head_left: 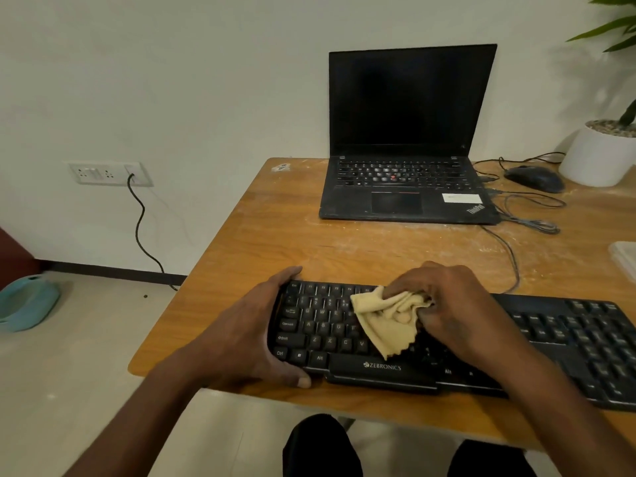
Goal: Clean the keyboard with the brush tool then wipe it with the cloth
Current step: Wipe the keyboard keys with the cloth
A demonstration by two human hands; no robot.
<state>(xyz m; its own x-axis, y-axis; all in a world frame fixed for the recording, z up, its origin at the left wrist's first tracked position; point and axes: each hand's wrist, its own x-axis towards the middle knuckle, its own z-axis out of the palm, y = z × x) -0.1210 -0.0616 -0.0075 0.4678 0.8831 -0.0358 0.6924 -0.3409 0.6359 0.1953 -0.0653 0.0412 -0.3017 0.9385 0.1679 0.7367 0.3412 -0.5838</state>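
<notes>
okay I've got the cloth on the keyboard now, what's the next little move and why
Probably sweep the crumpled tan cloth rightward along the black Zebronics keyboard. The right hand holds it over the left-centre keys, the left hand steadies the left end, and the right-side keys lie uncovered.
</notes>
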